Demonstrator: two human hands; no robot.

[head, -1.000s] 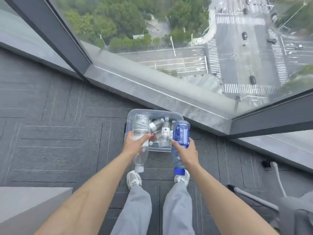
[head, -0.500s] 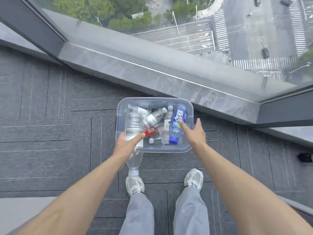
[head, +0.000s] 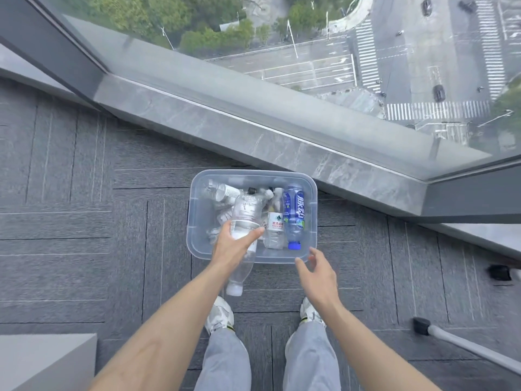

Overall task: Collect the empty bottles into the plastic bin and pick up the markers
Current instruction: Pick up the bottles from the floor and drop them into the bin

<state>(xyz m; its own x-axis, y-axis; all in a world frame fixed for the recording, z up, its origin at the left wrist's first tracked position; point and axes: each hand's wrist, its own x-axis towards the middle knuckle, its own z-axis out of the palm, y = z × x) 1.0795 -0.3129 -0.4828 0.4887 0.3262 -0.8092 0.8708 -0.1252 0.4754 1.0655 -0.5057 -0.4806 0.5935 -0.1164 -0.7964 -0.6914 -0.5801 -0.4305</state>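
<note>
One clear bottle [head: 244, 221] clamped mid-body in left hand [head: 232, 246] over plastic bin [head: 194, 244] near edge; light, crushable, slick. Right hand [head: 317, 273] spread, empty

Only 1 view, from a camera worn on the head, looks steeply down the front of a standing person, facing a window sill [head: 282, 142] and the street far below the glass. The bin [head: 197, 221] sits on the carpet floor [head: 70, 221] at mid-frame, near arm's reach, with both forearms entering from the bottom edge and the shoes [head: 220, 317] beneath them. Wide-angle bending curves the sill and floor lines toward the edges.
</note>
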